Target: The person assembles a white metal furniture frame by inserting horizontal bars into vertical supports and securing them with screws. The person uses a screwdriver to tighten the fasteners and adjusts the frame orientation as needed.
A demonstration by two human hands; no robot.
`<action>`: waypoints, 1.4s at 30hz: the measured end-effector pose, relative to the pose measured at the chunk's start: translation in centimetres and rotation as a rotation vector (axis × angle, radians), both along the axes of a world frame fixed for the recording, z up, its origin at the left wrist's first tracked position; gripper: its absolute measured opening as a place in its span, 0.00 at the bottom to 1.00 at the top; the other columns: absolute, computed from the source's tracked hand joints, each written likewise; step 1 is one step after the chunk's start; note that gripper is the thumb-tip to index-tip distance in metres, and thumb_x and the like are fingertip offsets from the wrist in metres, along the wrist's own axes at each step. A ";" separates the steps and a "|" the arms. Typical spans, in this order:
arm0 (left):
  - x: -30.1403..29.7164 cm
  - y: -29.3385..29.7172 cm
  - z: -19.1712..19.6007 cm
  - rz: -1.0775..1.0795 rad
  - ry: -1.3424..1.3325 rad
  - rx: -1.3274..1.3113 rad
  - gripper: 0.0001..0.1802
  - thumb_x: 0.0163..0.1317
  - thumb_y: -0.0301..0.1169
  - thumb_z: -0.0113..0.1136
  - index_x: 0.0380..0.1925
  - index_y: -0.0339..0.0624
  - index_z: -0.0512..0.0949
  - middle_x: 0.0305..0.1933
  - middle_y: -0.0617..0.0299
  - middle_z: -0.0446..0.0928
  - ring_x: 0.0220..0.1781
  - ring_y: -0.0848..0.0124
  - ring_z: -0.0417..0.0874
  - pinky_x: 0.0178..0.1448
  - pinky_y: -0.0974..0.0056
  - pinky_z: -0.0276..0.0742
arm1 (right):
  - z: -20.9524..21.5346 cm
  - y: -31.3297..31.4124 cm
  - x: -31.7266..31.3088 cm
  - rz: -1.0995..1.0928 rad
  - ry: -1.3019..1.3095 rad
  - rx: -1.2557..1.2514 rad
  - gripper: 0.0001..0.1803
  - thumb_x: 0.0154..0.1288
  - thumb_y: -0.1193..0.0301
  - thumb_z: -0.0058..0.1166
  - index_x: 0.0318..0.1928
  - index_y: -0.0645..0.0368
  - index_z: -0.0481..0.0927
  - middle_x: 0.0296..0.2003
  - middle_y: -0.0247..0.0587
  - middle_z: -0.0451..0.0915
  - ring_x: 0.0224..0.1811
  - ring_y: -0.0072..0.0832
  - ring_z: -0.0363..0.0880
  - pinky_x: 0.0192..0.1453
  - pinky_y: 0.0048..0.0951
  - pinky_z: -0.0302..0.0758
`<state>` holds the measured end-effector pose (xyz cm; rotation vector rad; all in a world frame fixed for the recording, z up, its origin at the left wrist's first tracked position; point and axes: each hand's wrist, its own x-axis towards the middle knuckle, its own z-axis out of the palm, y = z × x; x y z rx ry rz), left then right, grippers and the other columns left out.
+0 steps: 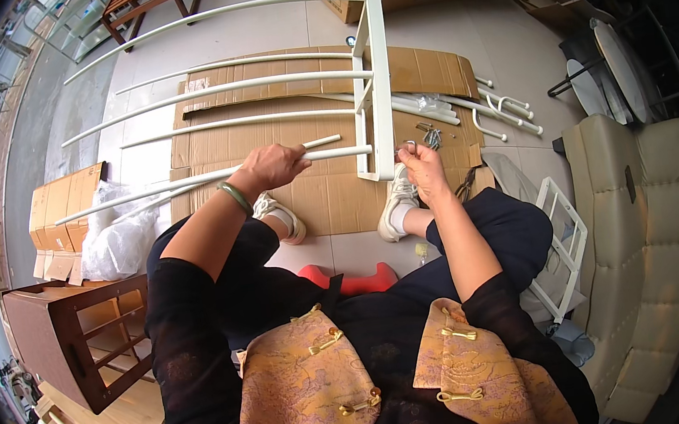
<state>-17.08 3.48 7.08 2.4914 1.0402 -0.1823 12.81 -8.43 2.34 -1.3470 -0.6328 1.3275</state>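
Left hand [272,168] grasps a rod [341,153] at the near end of the frame [377,82], apparently to steady it; right hand [427,168] pinches just right, contents unclear; cardboard [322,201] beneath, likely as padding

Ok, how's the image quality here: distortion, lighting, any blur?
Head view: fisheye distortion bows the white poles and the sofa; black vignetting surrounds the picture; the floor looks bright toward upper left, while the far right falls dim; left hand and right hand show no obvious motion blur.
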 end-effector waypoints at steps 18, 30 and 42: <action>-0.1 -0.1 -0.3 -0.019 0.014 0.013 0.18 0.68 0.49 0.46 0.38 0.46 0.71 0.25 0.47 0.78 0.31 0.47 0.80 0.34 0.47 0.75 | -0.1 0.1 -0.5 0.012 -0.008 0.018 0.07 0.66 0.68 0.56 0.33 0.58 0.79 0.24 0.30 0.77 0.12 0.08 0.53 0.13 0.14 0.47; 0.1 0.0 -0.1 -0.030 0.043 0.014 0.21 0.68 0.52 0.42 0.42 0.49 0.73 0.28 0.50 0.80 0.33 0.50 0.82 0.36 0.49 0.78 | -0.1 0.3 -0.5 -0.028 0.035 0.022 0.07 0.63 0.74 0.57 0.42 0.62 0.80 0.28 0.29 0.79 0.13 0.06 0.55 0.15 0.13 0.48; 0.5 0.4 0.7 -0.074 0.003 0.046 0.18 0.67 0.50 0.45 0.39 0.48 0.73 0.24 0.49 0.78 0.29 0.48 0.80 0.33 0.48 0.75 | 0.0 0.2 -0.5 0.004 0.039 0.049 0.03 0.64 0.74 0.57 0.37 0.58 0.78 0.24 0.22 0.73 0.14 0.06 0.55 0.15 0.13 0.48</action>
